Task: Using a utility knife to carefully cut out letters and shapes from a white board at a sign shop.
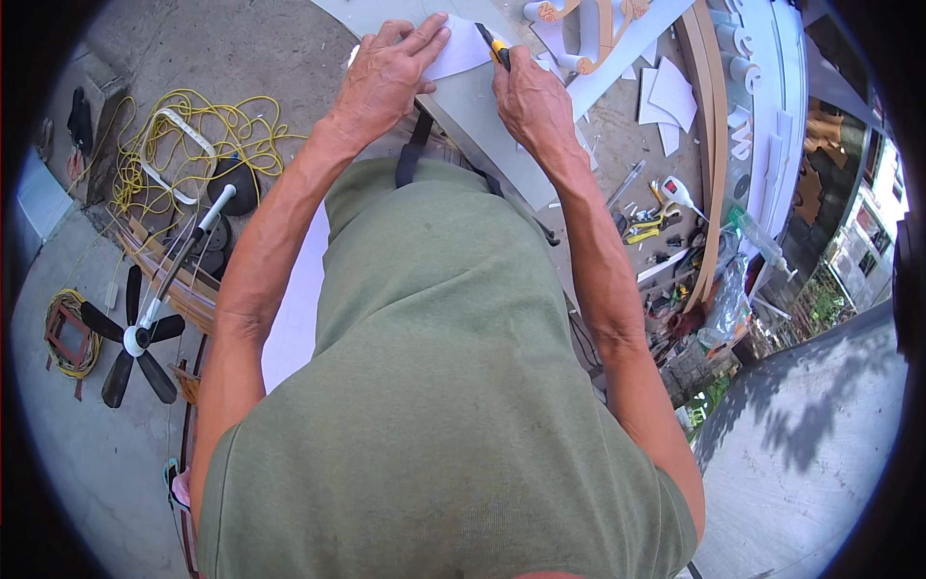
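In my right hand [532, 101] is a utility knife [496, 48] with a yellow and black handle, its tip against a white sheet piece [461, 50]. My left hand [388, 77] lies across the left part of that piece, fingers stretched out and pressing on it. Beneath both hands is a grey board [473, 121], reaching toward my lap. My fingers hide the left edge of the white piece. Just right of the knife, white strips and curved letter-like shapes [588, 39] with brown edges rest close together.
Loose white offcuts [672, 94] lie to the right, near yellow-handled pliers [648, 227] and a red-and-white tool [678, 191]. A tangled yellow cord [174, 125] and a black-bladed fan [135, 338] are on the floor at left. Long curved brown strips [719, 125] stand at right.
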Available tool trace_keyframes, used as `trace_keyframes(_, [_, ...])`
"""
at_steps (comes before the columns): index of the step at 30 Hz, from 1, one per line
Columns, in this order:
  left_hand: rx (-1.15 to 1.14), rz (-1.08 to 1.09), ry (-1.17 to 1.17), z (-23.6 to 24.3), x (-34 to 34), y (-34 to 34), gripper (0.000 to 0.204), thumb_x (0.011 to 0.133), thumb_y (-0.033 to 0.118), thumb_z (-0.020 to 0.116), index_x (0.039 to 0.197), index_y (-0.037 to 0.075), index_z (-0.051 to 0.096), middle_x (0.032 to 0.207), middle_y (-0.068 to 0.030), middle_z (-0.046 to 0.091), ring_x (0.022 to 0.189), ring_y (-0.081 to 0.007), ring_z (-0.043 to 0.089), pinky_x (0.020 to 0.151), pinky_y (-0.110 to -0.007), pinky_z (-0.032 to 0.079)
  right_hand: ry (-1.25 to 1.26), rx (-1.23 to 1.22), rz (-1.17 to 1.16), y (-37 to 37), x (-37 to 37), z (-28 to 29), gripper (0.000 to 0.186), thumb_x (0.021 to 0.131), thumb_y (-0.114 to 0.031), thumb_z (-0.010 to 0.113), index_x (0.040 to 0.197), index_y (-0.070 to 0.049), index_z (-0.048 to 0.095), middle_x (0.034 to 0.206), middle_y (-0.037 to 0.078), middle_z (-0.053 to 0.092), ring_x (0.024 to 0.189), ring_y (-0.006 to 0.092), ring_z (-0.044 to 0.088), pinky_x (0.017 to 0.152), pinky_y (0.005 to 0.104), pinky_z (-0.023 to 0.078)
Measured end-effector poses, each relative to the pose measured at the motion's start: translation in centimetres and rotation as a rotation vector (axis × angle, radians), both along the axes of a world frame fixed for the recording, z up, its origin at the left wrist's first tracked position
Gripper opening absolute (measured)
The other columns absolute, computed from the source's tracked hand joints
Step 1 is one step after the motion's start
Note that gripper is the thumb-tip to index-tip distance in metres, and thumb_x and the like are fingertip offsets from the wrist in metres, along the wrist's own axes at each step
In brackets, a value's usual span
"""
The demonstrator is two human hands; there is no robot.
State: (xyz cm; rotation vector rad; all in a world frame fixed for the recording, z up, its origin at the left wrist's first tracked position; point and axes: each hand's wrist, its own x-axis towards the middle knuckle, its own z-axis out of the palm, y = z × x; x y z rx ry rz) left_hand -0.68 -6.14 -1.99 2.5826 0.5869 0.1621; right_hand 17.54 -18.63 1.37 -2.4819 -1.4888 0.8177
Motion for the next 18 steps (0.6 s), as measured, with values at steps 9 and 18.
trace_keyframes(9, [0.015,0.005,-0.009,-0.27,0.32,0.29,0.071,0.08,0.016,0.079,0.147,0.009,0.055,0.16,0.0012,0.045,0.123,-0.0282,0.052,0.105,-0.042,0.046,-0.005,0.041,-0.002,0.32,0.28,-0.6,0.024,0.102,-0.024,0.055,0.101,-0.001,0.049,0.09,0.026,0.07,0.078,0.0452,0.069,0.068,0.0549,0.053])
trace_keyframes(18, [0.002,0.004,-0.012,-0.17,0.36,0.33,0.072,0.08,0.015,0.079,0.147,0.008,0.055,0.159,-0.0004,0.046,0.124,-0.0289,0.052,0.105,-0.042,0.046,-0.013,0.034,0.004,0.46,0.25,-0.48,0.023,0.102,-0.024,0.055,0.1,-0.001,0.049,0.09,0.027,0.07,0.078,0.045,0.069,0.068,0.0543,0.053])
